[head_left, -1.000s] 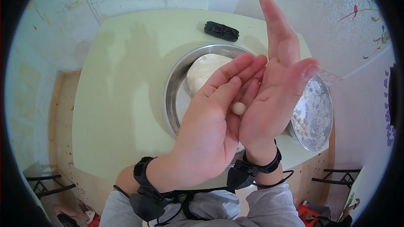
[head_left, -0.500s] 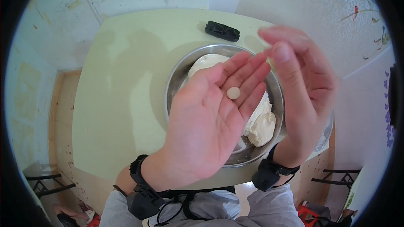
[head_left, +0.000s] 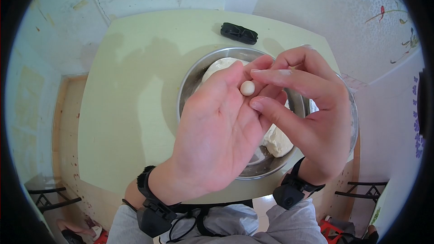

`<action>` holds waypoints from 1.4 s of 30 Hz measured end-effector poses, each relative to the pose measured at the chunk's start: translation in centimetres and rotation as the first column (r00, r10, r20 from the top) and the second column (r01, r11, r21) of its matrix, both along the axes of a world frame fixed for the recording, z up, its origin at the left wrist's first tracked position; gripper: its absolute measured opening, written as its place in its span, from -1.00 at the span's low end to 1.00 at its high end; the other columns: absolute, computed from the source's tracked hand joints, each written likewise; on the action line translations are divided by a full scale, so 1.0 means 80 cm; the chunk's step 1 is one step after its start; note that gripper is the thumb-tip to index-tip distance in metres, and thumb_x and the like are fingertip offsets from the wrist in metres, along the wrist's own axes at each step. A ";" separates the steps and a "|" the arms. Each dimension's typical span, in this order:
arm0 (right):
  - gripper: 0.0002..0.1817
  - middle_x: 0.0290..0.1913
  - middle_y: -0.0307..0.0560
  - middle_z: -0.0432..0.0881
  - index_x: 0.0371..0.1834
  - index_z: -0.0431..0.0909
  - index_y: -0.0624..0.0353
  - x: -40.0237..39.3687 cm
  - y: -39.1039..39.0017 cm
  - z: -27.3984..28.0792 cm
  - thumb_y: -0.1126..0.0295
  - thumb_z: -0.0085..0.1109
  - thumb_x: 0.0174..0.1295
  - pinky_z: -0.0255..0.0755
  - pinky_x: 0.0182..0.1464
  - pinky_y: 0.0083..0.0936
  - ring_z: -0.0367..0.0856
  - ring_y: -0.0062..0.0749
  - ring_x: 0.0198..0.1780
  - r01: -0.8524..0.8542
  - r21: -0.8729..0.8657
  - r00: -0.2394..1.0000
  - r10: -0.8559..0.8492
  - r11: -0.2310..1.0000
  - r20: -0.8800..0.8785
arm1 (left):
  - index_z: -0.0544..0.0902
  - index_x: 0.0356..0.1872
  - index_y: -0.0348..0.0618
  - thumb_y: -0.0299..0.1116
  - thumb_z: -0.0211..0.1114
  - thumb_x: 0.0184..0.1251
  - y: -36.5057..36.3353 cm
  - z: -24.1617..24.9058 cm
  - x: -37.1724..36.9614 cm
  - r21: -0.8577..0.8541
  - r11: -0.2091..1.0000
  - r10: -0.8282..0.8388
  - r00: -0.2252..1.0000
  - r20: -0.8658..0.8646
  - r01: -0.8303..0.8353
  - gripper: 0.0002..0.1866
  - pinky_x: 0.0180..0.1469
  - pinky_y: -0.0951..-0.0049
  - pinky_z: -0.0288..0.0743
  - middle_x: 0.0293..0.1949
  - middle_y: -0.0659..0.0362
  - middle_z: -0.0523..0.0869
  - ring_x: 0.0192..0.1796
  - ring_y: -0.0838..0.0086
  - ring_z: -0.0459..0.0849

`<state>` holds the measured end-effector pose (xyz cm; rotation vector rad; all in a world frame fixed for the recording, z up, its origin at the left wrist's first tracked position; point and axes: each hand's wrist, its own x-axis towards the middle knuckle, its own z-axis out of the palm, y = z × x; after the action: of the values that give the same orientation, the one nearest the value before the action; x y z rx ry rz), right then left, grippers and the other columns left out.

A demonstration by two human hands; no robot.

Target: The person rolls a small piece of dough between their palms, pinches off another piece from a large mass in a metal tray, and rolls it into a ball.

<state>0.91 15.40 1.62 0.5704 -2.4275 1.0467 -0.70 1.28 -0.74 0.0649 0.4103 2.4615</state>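
A small round white ball of dough (head_left: pixel 247 88) rests on the upturned fingers of my left hand (head_left: pixel 208 131), near their base. That hand is open, palm up, its fingers stretched out and slightly cupped. From the right comes my right hand (head_left: pixel 312 104), its thumb and forefinger apart on either side of the ball, with a gap to it. Whitish residue marks the right fingertips. Below both hands stands a steel bowl (head_left: pixel 266 168). White dough (head_left: pixel 276 142) in the bowl is partly hidden by my hands, with another pale mass (head_left: pixel 221 66) at the far side.
A black case-like object (head_left: pixel 239 33) lies on the pale green table (head_left: pixel 122 108) behind the bowl. A second, shiny container (head_left: pixel 354 122) shows partly behind my right wrist. Both wrists wear black strapped devices (head_left: pixel 156 219). Walls border the table's back and right.
My right hand has come down and left from beside the bowl to close by the dough ball. The ball sits slightly higher and looks rounder; my left hand stays nearly in place.
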 end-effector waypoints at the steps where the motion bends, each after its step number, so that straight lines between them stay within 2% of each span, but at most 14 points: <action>1: -0.62 -0.29 -0.14 0.54 -0.27 0.70 0.23 0.000 -0.001 -0.001 0.65 0.34 -0.30 0.38 -0.10 -0.58 0.52 -0.44 -0.20 0.006 -0.028 1.000 -0.006 1.000 -0.001 | 0.16 0.28 -0.45 -0.21 -0.26 0.49 0.000 0.000 0.000 0.016 1.000 -0.008 1.000 -0.011 0.008 -0.48 0.33 0.32 0.17 0.23 0.00 0.33 0.32 0.22 0.27; 6: -0.61 -0.30 -0.15 0.54 -0.28 0.70 0.22 0.000 -0.004 -0.001 0.67 0.34 -0.32 0.41 -0.13 -0.56 0.57 -0.42 -0.19 0.016 -0.014 1.000 -0.016 1.000 -0.008 | 0.18 0.26 -0.44 -0.19 -0.27 0.49 0.001 0.001 0.001 0.007 1.000 -0.002 0.999 -0.039 0.002 -0.48 0.39 0.26 0.11 0.25 -0.01 0.33 0.33 0.23 0.27; 12: -0.62 -0.32 -0.15 0.52 -0.29 0.69 0.22 0.001 -0.010 0.000 0.69 0.33 -0.33 0.44 -0.21 -0.58 0.60 -0.38 -0.17 0.032 -0.034 0.999 -0.032 0.999 0.000 | 0.28 0.18 -0.39 -0.21 -0.29 0.51 0.001 -0.004 -0.001 -0.029 1.000 -0.010 0.994 -0.104 0.007 -0.54 0.39 0.18 0.10 0.17 -0.01 0.43 0.28 0.24 0.34; 17: -0.62 -0.33 -0.15 0.49 -0.30 0.69 0.23 0.001 -0.013 -0.003 0.69 0.32 -0.32 0.45 -0.22 -0.58 0.60 -0.36 -0.18 0.053 -0.021 0.998 -0.054 0.998 -0.029 | 0.36 0.10 -0.32 -0.21 -0.28 0.51 -0.001 -0.012 -0.004 0.069 0.997 -0.015 0.989 -0.149 0.025 -0.59 0.38 0.15 0.10 0.15 0.00 0.45 0.26 0.26 0.36; 21: -0.64 -0.33 -0.15 0.48 -0.32 0.68 0.24 0.001 -0.013 -0.001 0.70 0.30 -0.31 0.44 -0.21 -0.57 0.60 -0.34 -0.18 0.055 0.022 0.997 -0.054 0.998 -0.050 | 0.37 0.08 -0.30 -0.21 -0.28 0.50 -0.001 -0.010 -0.002 0.028 1.000 -0.003 0.992 -0.127 0.007 -0.60 0.39 0.16 0.09 0.15 0.01 0.45 0.25 0.28 0.36; 23: -0.65 -0.33 -0.15 0.48 -0.33 0.68 0.25 0.001 -0.013 0.001 0.71 0.30 -0.31 0.44 -0.20 -0.56 0.60 -0.34 -0.18 0.060 0.053 0.997 -0.056 0.997 -0.061 | 0.37 0.08 -0.29 -0.21 -0.27 0.50 -0.001 -0.014 -0.004 0.077 0.997 -0.020 0.989 -0.145 0.031 -0.60 0.39 0.18 0.07 0.15 0.01 0.45 0.25 0.30 0.36; 26: -0.67 -0.34 -0.15 0.48 -0.34 0.67 0.25 0.001 -0.015 0.000 0.72 0.29 -0.28 0.44 -0.20 -0.55 0.60 -0.33 -0.18 0.040 0.005 0.996 -0.039 0.999 -0.085 | 0.37 0.05 -0.28 -0.21 -0.27 0.50 0.003 -0.005 -0.001 0.024 1.000 0.007 0.994 -0.110 -0.004 -0.62 0.37 0.19 0.09 0.12 0.05 0.47 0.22 0.32 0.37; 28: -0.68 -0.32 -0.13 0.51 -0.33 0.67 0.26 0.001 -0.015 0.000 0.73 0.27 -0.25 0.46 -0.22 -0.57 0.61 -0.34 -0.17 0.016 -0.097 0.996 -0.024 0.995 -0.080 | 0.38 0.04 -0.27 -0.21 -0.28 0.50 0.003 -0.006 -0.002 0.028 1.000 0.005 0.992 -0.124 -0.001 -0.62 0.35 0.20 0.12 0.08 0.07 0.48 0.20 0.32 0.38; 30: -0.68 -0.31 -0.11 0.54 -0.32 0.66 0.27 0.001 -0.015 0.001 0.74 0.27 -0.24 0.48 -0.23 -0.58 0.61 -0.35 -0.16 0.011 -0.089 0.997 -0.018 0.996 -0.078 | 0.38 0.03 -0.27 -0.21 -0.28 0.50 0.001 -0.012 -0.005 0.033 0.999 0.003 0.990 -0.139 0.002 -0.63 0.33 0.21 0.14 0.05 0.09 0.50 0.17 0.32 0.39; 32: -0.69 -0.29 -0.08 0.56 -0.32 0.66 0.27 0.001 -0.014 0.001 0.75 0.26 -0.22 0.50 -0.25 -0.60 0.62 -0.35 -0.16 0.006 -0.082 0.997 -0.012 0.997 -0.076 | 0.39 0.01 -0.26 -0.24 -0.28 0.49 -0.002 -0.024 -0.010 0.169 0.981 -0.051 0.974 -0.222 0.090 -0.64 0.29 0.24 0.19 -0.02 0.13 0.52 0.13 0.33 0.42; 35: -0.69 -0.27 -0.03 0.61 -0.31 0.66 0.29 0.000 -0.013 0.000 0.76 0.25 -0.21 0.53 -0.27 -0.61 0.63 -0.36 -0.16 0.011 -0.049 0.996 -0.015 0.999 -0.083 | 0.40 0.00 -0.26 -0.26 -0.28 0.49 -0.004 -0.023 -0.008 0.165 0.984 -0.041 0.986 -0.159 0.068 -0.65 0.28 0.27 0.21 -0.06 0.15 0.54 0.10 0.35 0.43; 38: -0.68 -0.28 -0.01 0.63 -0.31 0.66 0.29 0.000 -0.012 -0.002 0.77 0.25 -0.22 0.54 -0.26 -0.61 0.63 -0.36 -0.18 -0.022 -0.098 0.998 0.016 0.995 -0.064 | 0.42 -0.04 -0.25 -0.28 -0.27 0.48 -0.004 -0.018 -0.006 0.120 0.992 -0.034 0.992 -0.124 0.049 -0.67 0.25 0.29 0.23 -0.09 0.16 0.54 0.07 0.36 0.45; 42: -0.68 -0.28 -0.04 0.63 -0.32 0.65 0.30 0.000 -0.013 -0.002 0.77 0.25 -0.23 0.52 -0.25 -0.60 0.63 -0.37 -0.19 -0.015 -0.063 0.999 0.012 0.998 -0.042 | 0.43 -0.03 -0.25 -0.28 -0.25 0.46 -0.004 -0.026 -0.009 0.166 0.982 -0.058 0.984 -0.168 0.086 -0.67 0.22 0.30 0.25 -0.09 0.16 0.55 0.06 0.37 0.46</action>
<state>0.90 14.34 1.45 0.5827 -2.3490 1.1017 -1.41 0.92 -2.81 0.3497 0.2580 2.4224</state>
